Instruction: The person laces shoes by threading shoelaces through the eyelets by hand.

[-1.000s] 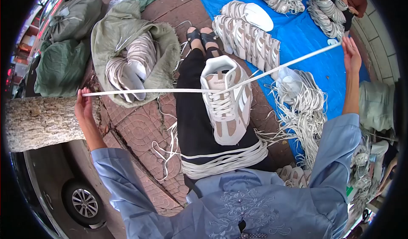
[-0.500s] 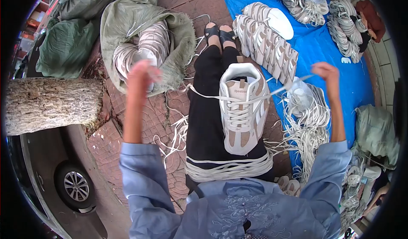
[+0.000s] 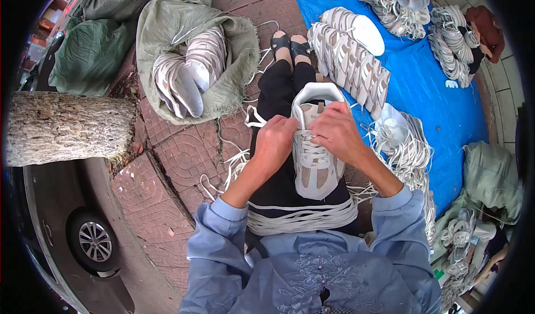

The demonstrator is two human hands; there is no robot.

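Blue-grey cloth with a soft sheen makes up the shirt (image 3: pixel 323 280) nearest the camera. With the shoe as the clock's centre, flat white laces (image 3: pixel 301 218) loop around black trousers (image 3: pixel 273 93) at six. The white-and-tan shoe (image 3: pixel 316 169), mesh-toed and rounded, rests on the lap, toe toward the person. At nine, the left hand (image 3: pixel 276 141) is nearly closed, fingertips bunched beside the upper eyelets; at two, the right hand (image 3: pixel 340 133) curls half-open over the tongue. I cannot tell whether either pinches lace. At three, a stringy lace heap (image 3: pixel 409 141) runs along the edge of a crinkled blue sheet (image 3: pixel 412 85), well clear of the fingers. At one, a slanting row of uppers (image 3: pixel 351 63) lies on it. At ten, a coarse woven sack (image 3: pixel 241 63), its mouth frayed, holds ribbed stacks of nested uppers (image 3: pixel 207 52); ridged paving (image 3: pixel 184 144) separates it from the left forearm. Farther out, at nine, is a rough-barked trunk (image 3: pixel 69 127).
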